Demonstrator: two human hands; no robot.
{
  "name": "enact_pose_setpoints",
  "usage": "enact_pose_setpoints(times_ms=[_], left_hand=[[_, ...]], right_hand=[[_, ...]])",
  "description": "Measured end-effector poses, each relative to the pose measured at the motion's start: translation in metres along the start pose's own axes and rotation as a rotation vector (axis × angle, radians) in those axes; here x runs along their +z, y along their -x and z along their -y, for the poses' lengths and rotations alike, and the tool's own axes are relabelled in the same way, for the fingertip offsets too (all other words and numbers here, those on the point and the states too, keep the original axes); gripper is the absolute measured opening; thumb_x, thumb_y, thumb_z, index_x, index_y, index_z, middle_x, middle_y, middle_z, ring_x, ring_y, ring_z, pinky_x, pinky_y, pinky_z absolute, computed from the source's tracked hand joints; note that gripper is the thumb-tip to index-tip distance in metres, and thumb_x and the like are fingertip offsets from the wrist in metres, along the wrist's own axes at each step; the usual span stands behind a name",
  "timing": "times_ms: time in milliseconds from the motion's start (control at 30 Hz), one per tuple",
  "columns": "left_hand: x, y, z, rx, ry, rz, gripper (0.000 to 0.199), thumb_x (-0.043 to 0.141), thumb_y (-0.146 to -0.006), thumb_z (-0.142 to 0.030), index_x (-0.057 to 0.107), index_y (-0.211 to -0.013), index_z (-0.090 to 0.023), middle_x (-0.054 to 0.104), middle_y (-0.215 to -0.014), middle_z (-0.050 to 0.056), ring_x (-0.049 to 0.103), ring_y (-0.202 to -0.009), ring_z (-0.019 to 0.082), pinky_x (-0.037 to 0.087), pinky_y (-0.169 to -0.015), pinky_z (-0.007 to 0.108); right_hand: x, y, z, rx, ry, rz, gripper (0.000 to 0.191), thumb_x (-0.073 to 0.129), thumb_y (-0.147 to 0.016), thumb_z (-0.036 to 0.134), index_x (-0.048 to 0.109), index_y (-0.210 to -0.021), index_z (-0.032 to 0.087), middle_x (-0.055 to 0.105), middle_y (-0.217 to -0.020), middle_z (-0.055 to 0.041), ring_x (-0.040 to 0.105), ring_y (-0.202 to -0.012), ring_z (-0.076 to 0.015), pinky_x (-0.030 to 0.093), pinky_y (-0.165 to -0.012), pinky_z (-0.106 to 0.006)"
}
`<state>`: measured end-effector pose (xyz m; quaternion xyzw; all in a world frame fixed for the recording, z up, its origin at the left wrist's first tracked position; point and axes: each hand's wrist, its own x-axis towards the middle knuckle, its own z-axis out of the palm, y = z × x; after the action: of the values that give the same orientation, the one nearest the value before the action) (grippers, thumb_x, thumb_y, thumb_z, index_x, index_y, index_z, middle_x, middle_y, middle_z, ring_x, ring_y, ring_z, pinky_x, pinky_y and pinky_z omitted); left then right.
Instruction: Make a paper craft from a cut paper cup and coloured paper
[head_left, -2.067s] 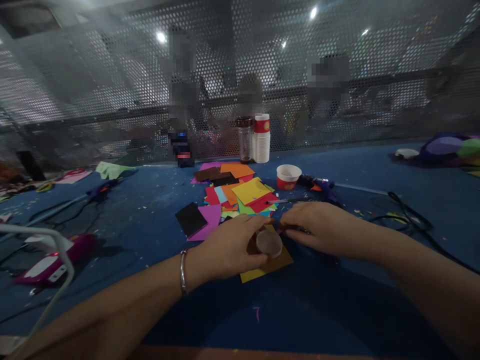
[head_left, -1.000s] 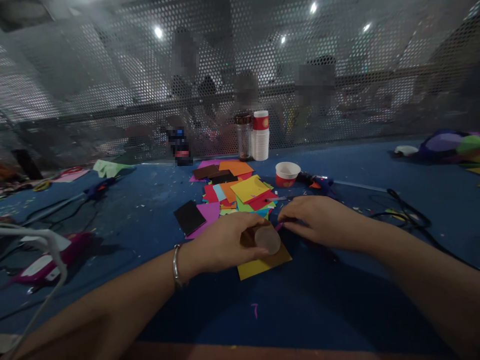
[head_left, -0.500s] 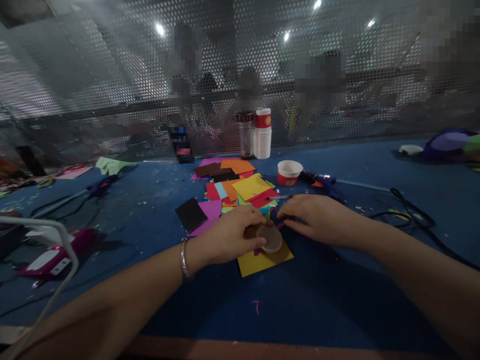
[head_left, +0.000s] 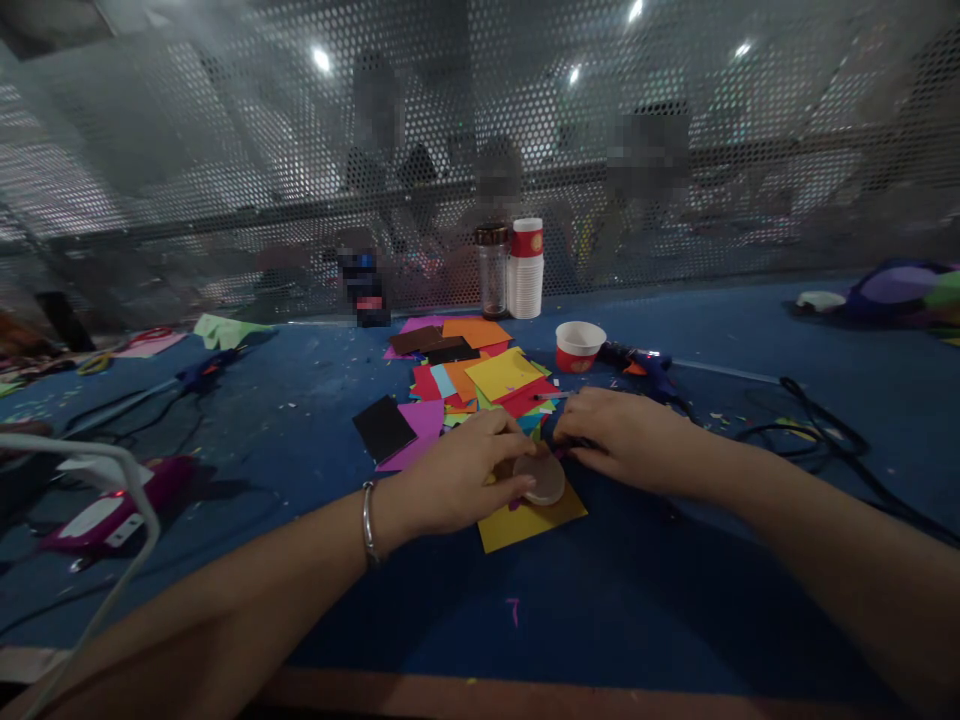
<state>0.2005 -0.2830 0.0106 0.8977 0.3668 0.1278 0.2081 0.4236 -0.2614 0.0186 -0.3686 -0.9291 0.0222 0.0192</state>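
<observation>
My left hand (head_left: pixel 480 472) is closed at the left rim of a pale round disc (head_left: pixel 543 480), its thumb lying on the disc's edge. Under the disc lies a yellow paper sheet (head_left: pixel 531 527), and a bit of purple paper (head_left: pixel 514 504) peeks out below my thumb. Just right of the disc, my right hand (head_left: pixel 611 430) has its fingertips pinched together over a small purple piece (head_left: pixel 561 453), mostly hidden by the fingers. A thin pen-like stick (head_left: pixel 553 396) lies beyond my right fingertips.
Coloured paper sheets (head_left: pixel 504 374) are piled beyond my hands. A red and white paper cup (head_left: pixel 579 348), a glue gun (head_left: pixel 651 372), a glass bottle (head_left: pixel 493 275) and stacked cups (head_left: pixel 526 270) stand or lie farther back. At left are a magenta device (head_left: pixel 142 500) and a white cable (head_left: pixel 146 515).
Both hands stay almost in place around the disc. My right fingertips have shifted very slightly; otherwise the scene moves only a little in the frame.
</observation>
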Motion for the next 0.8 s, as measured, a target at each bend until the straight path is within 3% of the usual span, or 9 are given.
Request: enact_pose_setpoints(times_ms=[467,800], left_hand=[[-0.0022,-0.0007,0.0001,0.018,-0.021,0.02,0.015,0.061,-0.09,-0.027,0.067,-0.101,-0.019,0.059,-0.106,0.008,0.054,-0.101,0.023,0.047,-0.087,0.038],[-0.0029,-0.0001,0.0001,0.02,-0.04,0.031,0.021,0.057,-0.093,-0.029,0.066,-0.11,-0.02,0.059,-0.106,0.007,0.055,-0.1,0.022,0.048,-0.087,0.036]], right_hand=[[0.0001,-0.0031,0.002,0.043,-0.013,-0.001,0.015,0.056,-0.085,0.011,0.069,-0.09,0.016,0.068,-0.092,-0.0102,0.062,-0.092,-0.0268,0.049,-0.084,-0.041],[-0.0009,-0.0016,0.0033,0.045,-0.027,0.021,0.015,0.054,-0.086,0.011,0.068,-0.088,0.015,0.067,-0.09,-0.0095,0.062,-0.09,-0.0255,0.048,-0.082,-0.039]])
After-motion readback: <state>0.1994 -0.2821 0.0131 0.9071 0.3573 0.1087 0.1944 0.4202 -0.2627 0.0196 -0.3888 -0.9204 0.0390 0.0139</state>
